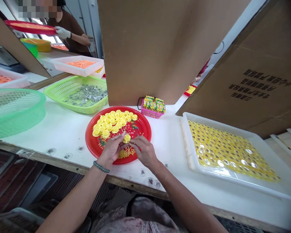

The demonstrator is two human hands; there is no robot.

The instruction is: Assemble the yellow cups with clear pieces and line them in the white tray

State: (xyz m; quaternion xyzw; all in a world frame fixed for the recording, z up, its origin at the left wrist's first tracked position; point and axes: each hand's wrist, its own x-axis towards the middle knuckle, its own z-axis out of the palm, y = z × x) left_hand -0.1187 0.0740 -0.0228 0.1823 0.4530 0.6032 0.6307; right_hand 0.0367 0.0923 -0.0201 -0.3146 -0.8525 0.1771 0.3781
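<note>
A: Where is the yellow piece (126, 138), and what holds it?

B: Over the red tray (89, 139), slightly toward four o'clock from the centre. The left grip (112, 148) is closed on it, thumb against fingers, the round face upward.

A: And the right grip (145, 151)?

B: It enters from four o'clock, thumb and fingers nearly together at the piece's edge. Whether they pinch anything cannot be told.

A: What makes for good handling?

B: A light, even pinch at the rim: the piece looks thin and might bend under a hard squeeze. The left grip best serves as a steady support, leaving fine adjustment to the right fingertips. Work held low over the tray would let a slipped part land inside its wall.

A: What should the wrists avoid?

B: The heaped yellow pieces (111, 120), spanning nine to one o'clock on the tray, and the small yellow bits (128, 153) at five to six, which a dragging palm could scatter. Beyond the tray lie the lime basket (76, 108) at ten o'clock, the pink basket (152, 113) at one and the white tray (189, 144) at three.
</note>
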